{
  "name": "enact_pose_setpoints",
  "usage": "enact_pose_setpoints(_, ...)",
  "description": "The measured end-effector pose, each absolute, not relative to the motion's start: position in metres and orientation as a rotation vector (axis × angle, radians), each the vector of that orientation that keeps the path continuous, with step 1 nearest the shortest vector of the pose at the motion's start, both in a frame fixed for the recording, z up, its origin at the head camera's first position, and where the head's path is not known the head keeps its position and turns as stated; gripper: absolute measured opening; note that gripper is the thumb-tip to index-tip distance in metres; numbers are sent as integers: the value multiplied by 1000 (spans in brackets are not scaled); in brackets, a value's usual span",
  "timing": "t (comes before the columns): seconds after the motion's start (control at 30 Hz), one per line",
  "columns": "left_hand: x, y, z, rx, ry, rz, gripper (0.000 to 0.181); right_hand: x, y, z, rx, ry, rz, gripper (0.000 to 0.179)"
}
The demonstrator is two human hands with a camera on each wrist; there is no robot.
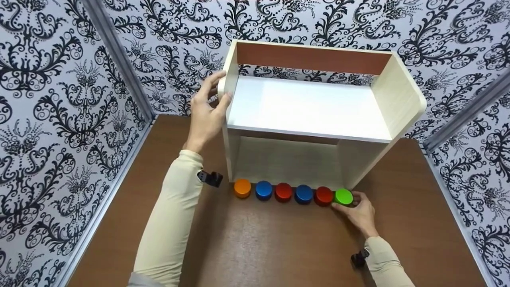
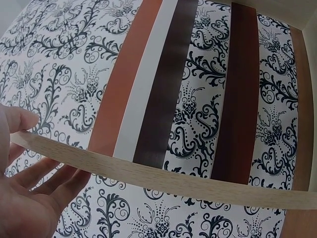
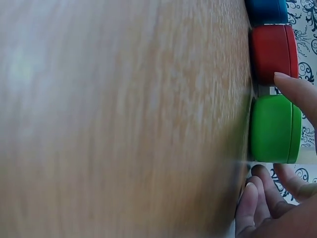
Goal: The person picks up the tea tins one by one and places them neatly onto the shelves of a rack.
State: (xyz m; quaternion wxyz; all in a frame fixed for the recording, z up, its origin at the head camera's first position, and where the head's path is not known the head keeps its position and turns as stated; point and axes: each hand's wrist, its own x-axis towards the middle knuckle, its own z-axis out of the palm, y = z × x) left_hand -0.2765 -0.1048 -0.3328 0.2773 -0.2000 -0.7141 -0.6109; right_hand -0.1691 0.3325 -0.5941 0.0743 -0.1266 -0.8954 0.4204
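My left hand [image 1: 207, 113] grips the upper front edge of the left side panel of a pale wooden shelf unit [image 1: 306, 135]. In the left wrist view its thumb lies on one side of the panel edge [image 2: 143, 173], the fingers on the other. Along the unit's front base stands a row of round lidded tins: orange [image 1: 242, 188], blue [image 1: 263, 190], red [image 1: 283, 192], blue [image 1: 304, 194], red [image 1: 323, 195] and green [image 1: 343, 197]. My right hand [image 1: 360, 213] holds the green tin at the row's right end, thumb beside the red tin, fingers on the far side.
The shelf unit has a white upper shelf [image 1: 306, 107] and a reddish-brown back strip [image 1: 310, 57]. It stands on a brown wooden table [image 1: 255, 247]. Patterned walls [image 1: 36, 119] with metal-coloured strips enclose the table at the back and both sides.
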Motion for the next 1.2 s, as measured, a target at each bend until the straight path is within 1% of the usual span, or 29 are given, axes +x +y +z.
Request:
enact_pose_setpoints(0.2, -276, -105, -333, -536, -1911, -1654, 43, -172, 331, -595, -333, -2692, 1227, 78)
enact_pose_setpoints(0.5, -277, -106, -333, -546, -1902, -1665, 43, -173, 330, -596, -305, -2682, 1229, 70)
enact_pose_setpoints(0.7, -277, -106, -333, -554, -1911, -1662, 44, -169, 333, -594, -290, -2698, 1219, 69)
enact_pose_setpoints(0.97, -276, -106, -333, -550, -1916, -1689, 44, -156, 336, -582, -272, -2690, 1217, 66)
enact_pose_setpoints(1.2, -277, -105, -333, -566, -1898, -1680, 43, -145, 333, -560, -238, -2642, 1168, 64)
